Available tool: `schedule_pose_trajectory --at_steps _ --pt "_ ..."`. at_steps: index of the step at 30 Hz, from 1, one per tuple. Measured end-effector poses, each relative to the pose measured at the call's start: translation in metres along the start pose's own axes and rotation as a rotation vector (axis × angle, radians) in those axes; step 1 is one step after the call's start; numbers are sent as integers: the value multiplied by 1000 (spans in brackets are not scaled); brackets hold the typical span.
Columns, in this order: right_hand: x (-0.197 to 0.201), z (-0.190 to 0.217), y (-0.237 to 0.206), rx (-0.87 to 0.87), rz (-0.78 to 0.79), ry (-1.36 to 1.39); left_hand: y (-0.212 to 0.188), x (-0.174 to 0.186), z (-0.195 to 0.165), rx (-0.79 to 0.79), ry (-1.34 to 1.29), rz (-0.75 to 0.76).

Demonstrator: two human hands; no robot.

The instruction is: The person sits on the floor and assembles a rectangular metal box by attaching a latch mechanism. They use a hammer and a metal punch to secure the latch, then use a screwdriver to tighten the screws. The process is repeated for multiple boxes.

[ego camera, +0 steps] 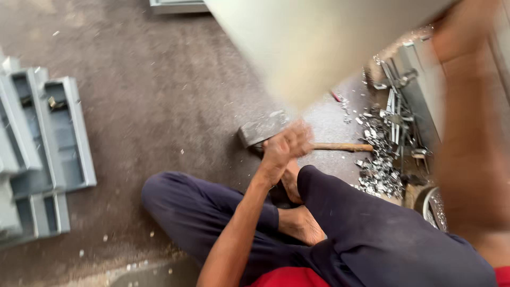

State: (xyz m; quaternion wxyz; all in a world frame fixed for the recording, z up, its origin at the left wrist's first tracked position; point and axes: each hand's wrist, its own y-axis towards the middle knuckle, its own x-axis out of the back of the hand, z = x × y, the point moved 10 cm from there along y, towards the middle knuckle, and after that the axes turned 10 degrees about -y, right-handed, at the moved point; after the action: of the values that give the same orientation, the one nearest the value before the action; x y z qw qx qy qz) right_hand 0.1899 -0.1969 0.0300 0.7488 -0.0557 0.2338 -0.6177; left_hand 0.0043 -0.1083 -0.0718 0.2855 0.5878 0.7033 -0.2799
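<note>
I sit cross-legged on the floor in dark trousers [372,228]. My left hand [284,146] is blurred and curled into a fist where a wooden handle [342,147] meets a grey metal hammer head [263,127] lying on the floor. The fingers seem closed around that handle. My right arm [467,138] rises along the right edge, badly blurred. Its hand [459,26] is up beside a large pale panel [319,42] that fills the top of the view. The blur hides whether it grips the panel.
Grey metal channel sections [50,143] lie stacked at the left. A heap of small shiny metal scraps and strips [385,154] lies at the right, by a round tin [433,204]. The floor [159,95] is brown and gritty.
</note>
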Motion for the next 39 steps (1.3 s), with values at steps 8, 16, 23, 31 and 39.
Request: schedule_pose_trajectory --at_steps 8,16,23,31,39 --pt "24 -159 -1 -250 -173 -11 -57 148 -82 -382 -586 -679" --pt "108 -168 -23 -142 -240 -295 -72 196 -34 -125 -698 -688" --pt "126 -186 -25 -125 -371 -486 -47 208 -63 -110 -576 -744" --pt "233 -54 -46 400 -531 -1590 -84 91 -40 5 319 -909" --pt "223 -95 -52 454 -75 -1237 58 -56 105 220 824 69"
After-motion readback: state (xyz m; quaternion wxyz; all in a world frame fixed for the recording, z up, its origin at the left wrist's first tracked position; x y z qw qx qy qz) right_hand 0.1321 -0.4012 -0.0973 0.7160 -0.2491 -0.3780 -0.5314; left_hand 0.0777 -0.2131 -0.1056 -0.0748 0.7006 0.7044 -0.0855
